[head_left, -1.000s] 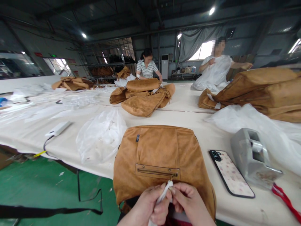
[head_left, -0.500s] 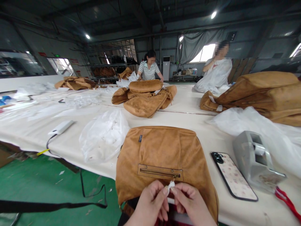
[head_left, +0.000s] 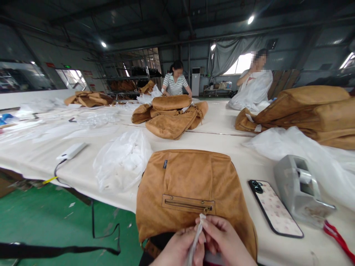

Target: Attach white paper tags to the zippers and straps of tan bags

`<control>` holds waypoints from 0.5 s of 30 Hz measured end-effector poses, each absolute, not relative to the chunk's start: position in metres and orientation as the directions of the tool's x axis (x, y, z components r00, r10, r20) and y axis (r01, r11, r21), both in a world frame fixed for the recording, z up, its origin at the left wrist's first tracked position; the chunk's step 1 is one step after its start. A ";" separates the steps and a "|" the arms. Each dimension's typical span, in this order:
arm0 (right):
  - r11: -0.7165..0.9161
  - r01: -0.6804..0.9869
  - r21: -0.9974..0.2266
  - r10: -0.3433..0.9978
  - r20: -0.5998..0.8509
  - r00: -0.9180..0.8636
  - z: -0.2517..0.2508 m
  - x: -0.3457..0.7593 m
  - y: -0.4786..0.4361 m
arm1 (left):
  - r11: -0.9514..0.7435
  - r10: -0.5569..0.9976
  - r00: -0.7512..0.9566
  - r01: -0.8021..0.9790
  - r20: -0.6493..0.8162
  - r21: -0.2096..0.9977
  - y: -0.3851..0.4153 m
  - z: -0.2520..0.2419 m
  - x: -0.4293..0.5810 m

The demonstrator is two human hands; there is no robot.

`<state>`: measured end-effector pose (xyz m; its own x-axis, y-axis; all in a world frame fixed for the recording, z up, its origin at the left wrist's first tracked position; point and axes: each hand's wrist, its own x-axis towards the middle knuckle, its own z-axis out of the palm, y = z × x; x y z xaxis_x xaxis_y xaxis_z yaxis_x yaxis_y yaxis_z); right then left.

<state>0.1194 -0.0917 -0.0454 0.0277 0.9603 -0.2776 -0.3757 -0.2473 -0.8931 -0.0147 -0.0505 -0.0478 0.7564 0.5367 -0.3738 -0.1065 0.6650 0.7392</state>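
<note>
A tan suede bag lies flat on the white table in front of me, its zip pocket facing up. Just below the zip pull, my left hand and my right hand are pinched together on a thin white strip that hangs down between them. Both hands rest at the bag's near edge.
A phone and a grey tape dispenser lie to the right, red-handled scissors beyond. Clear plastic bags and a white power bank lie left. Stacked tan bags stand right and centre. Two people work at the far side.
The white strip, bunched to a small tip half a second ago, now hangs long between my fingers. My hands have dropped slightly toward the bag's near edge.
</note>
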 end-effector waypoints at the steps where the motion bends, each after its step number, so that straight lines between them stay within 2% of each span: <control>1: -0.250 -0.435 -0.865 0.960 -0.280 0.005 -0.044 0.119 -0.092 | 0.682 0.518 0.768 -0.103 -0.377 0.724 -0.052 -0.050 -0.014; 4: -0.257 -0.553 -0.793 0.961 -0.273 -0.055 -0.042 0.118 -0.095 | 0.676 0.502 0.771 -0.068 -0.391 0.734 -0.057 -0.057 -0.013; 6: -0.232 -0.538 -0.810 0.966 -0.256 -0.031 -0.042 0.118 -0.097 | 0.655 0.483 0.774 -0.009 -0.409 0.756 -0.060 -0.058 -0.018; 8: -0.203 -0.484 -0.851 0.966 -0.255 0.043 -0.041 0.118 -0.098 | 0.619 0.527 0.729 0.023 -0.437 0.785 -0.060 -0.057 -0.031; 11: -0.203 -0.353 -0.913 0.959 -0.259 0.119 -0.038 0.119 -0.101 | 0.512 0.750 0.523 -0.073 -0.404 0.856 -0.052 -0.048 -0.063; 15: -0.216 -0.015 -0.976 0.962 -0.215 0.171 -0.029 0.135 -0.113 | 0.275 0.960 0.103 -0.163 -0.261 0.947 -0.032 -0.037 -0.119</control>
